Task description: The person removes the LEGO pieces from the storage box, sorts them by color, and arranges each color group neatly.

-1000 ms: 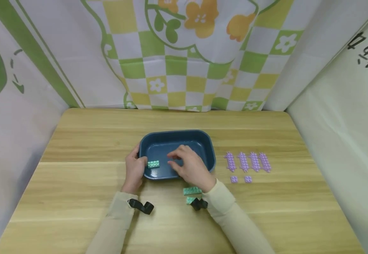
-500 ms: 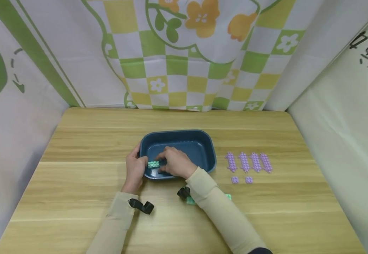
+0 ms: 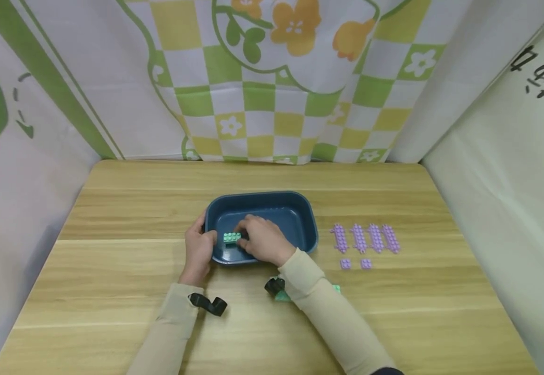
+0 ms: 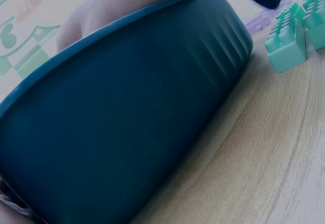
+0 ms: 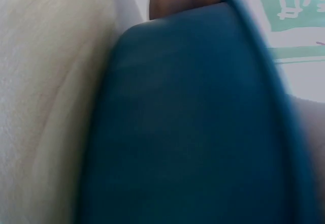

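Note:
A dark blue rectangular tray [image 3: 307,219] with rounded corners stands mid-table. My left hand [image 3: 199,251] grips its left end, thumb over the rim and fingers along the outside. Inside the tray my right hand [image 3: 264,239] pinches the right end of a mint-green toy brick [image 3: 232,238] with two rows of studs. The brick appears raised off the tray floor. Both wrist views are mostly filled by the tray's outer wall [image 4: 127,107], which hides the brick.
Other mint-green bricks [image 4: 289,46] lie in front of the tray, partly under the right forearm in the head view. Several long purple studded plates [image 3: 359,238] line up to the right, with two small purple bricks [image 3: 345,264] before them. A checked curtain [image 3: 262,104] hangs behind the table.
My right hand has reached left to the green brick and taken hold of it. The brick has shifted slightly right and up. My left hand stays on the tray.

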`<state>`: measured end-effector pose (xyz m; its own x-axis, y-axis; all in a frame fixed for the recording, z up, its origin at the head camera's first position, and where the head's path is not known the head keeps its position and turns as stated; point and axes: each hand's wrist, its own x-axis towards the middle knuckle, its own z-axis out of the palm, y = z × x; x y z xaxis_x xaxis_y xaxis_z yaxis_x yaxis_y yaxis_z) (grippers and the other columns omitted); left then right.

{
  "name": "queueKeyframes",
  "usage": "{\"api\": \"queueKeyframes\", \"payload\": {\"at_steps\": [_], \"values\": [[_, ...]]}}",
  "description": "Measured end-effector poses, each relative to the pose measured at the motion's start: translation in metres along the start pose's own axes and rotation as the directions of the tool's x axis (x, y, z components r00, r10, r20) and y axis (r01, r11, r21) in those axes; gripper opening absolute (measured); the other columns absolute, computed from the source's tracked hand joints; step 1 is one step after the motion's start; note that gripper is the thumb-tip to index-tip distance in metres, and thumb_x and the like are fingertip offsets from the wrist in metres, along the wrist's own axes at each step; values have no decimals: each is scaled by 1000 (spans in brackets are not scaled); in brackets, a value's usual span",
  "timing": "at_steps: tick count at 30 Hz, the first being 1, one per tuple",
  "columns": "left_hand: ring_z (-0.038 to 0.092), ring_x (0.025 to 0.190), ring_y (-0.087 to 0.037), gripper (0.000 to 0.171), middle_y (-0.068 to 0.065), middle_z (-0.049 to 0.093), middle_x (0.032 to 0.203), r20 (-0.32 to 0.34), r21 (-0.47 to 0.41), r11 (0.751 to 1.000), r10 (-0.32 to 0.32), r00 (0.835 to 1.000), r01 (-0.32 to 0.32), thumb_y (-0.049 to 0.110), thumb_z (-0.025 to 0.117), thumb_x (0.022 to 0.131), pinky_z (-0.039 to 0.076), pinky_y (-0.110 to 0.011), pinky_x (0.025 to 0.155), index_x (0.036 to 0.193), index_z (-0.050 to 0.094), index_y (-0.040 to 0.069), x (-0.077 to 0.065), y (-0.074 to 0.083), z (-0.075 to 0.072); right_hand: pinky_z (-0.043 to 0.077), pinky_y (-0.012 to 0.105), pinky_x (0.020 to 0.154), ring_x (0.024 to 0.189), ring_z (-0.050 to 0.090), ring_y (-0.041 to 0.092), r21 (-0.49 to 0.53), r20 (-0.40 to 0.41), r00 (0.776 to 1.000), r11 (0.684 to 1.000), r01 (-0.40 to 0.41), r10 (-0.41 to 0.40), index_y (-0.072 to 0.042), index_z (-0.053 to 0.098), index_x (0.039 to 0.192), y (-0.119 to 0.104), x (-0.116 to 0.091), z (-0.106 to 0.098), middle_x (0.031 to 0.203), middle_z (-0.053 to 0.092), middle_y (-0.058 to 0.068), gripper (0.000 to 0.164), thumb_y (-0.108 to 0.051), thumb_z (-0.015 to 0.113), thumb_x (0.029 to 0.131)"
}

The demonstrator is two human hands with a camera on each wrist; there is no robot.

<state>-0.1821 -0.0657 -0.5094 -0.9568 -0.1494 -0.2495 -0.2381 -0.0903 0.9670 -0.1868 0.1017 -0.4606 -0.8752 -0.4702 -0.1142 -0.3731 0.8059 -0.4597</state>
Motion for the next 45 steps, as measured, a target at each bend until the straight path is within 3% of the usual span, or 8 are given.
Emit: {"api": "queueKeyframes", "payload": {"at_steps": [6,10,15,18,24,31,39,45], "values": [[32,135,-13,80,-5,37,152,1,-2,1000,-9,1000,9,-12,44,70,45,-17,81,148,38,7,-1,1,3,50,29,73,89,58,15,99,-155,987,993,58,-42,-11,70,110,12,-44,-23,99,62,-2,24,-20,71,88],[33,133,-12,81,-5,39,151,1,-1,1000,-13,1000,13,-12,43,69,44,-18,80,148,39,7,-1,0,3,51,33,76,93,58,19,206,-264,958,964,170,-112,-11,67,111,33,-89,-39,103,61,-4,24,-16,70,88],[34,133,-13,82,-5,39,151,3,-13,1000,-10,1000,11,-12,42,68,44,-18,79,148,39,8,-1,0,0,51,32,70,91,57,17,225,-357,918,939,262,-171,-12,65,114,63,-144,-54,109,62,-4,28,-8,70,87],[32,134,-13,82,-6,37,152,1,-7,1000,-11,1000,11,-12,42,69,44,-18,80,148,38,8,-1,2,-1,50,31,70,90,56,16,191,-379,916,957,217,-131,-11,65,115,80,-170,-57,111,63,-3,32,-2,70,84],[32,134,-13,82,-6,37,151,-1,-23,1000,-11,1000,11,-12,42,69,44,-24,89,148,38,7,-1,3,-1,52,36,78,94,57,13,139,-326,943,990,-20,64,-13,65,111,104,-209,-50,107,60,-8,31,-6,74,82],[32,136,-14,80,-5,37,152,11,-26,1000,-17,1000,17,-12,42,71,43,-23,90,148,38,7,-2,2,1,53,40,85,97,60,14,148,-263,950,980,-131,167,-16,66,107,116,-233,-34,107,62,-8,32,-3,75,80],[33,134,-13,81,-6,37,151,12,-26,1000,-14,1000,14,-12,42,70,44,-21,84,148,38,6,-2,2,1,55,30,78,89,60,8,143,-329,944,987,68,-18,-12,67,102,107,-234,-10,101,63,-9,37,1,81,70],[34,134,-13,79,-6,37,152,15,-21,1000,-23,1000,24,-12,42,71,45,-27,91,148,38,7,-2,3,1,55,27,75,85,60,9,140,-326,945,988,60,-11,-12,68,101,104,-230,1,101,63,-8,35,-5,82,70]]}}
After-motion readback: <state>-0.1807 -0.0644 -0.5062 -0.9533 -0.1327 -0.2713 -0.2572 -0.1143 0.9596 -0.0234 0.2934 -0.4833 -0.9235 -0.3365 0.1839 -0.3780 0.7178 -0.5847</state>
